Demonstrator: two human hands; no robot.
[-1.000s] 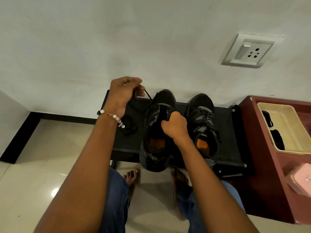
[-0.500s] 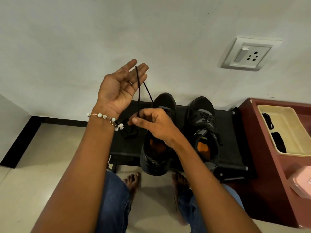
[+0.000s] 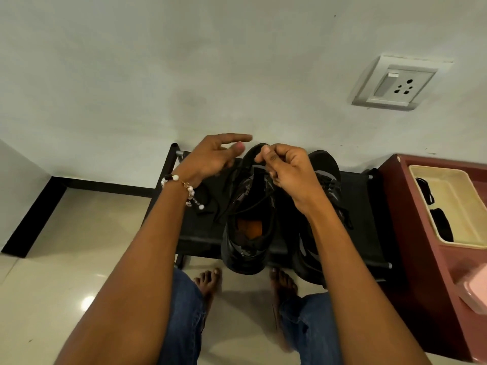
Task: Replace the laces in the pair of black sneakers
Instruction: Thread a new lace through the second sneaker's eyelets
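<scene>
I see two black sneakers side by side on a low black surface [image 3: 200, 233] against the wall. The left sneaker [image 3: 247, 222] has its mouth open and shows an orange inside. A black lace [image 3: 253, 206] runs loose across its top, and more lace lies on the surface just to its left. The right sneaker [image 3: 324, 164] is partly hidden behind the arm and is laced.

My right hand [image 3: 287, 172] is up over the left sneaker's toe. Its fingers [image 3: 266, 151] are curled and pressed together at the tips, as if pinching the lace end, but the lace there is too thin for me to be sure. My left hand [image 3: 210, 159] hangs just beside it with fingers spread and holding nothing. It wears a bead bracelet [image 3: 184, 185].

On the right stands a red cabinet [image 3: 411, 233] with a cream tray [image 3: 458, 206] holding dark things.
</scene>
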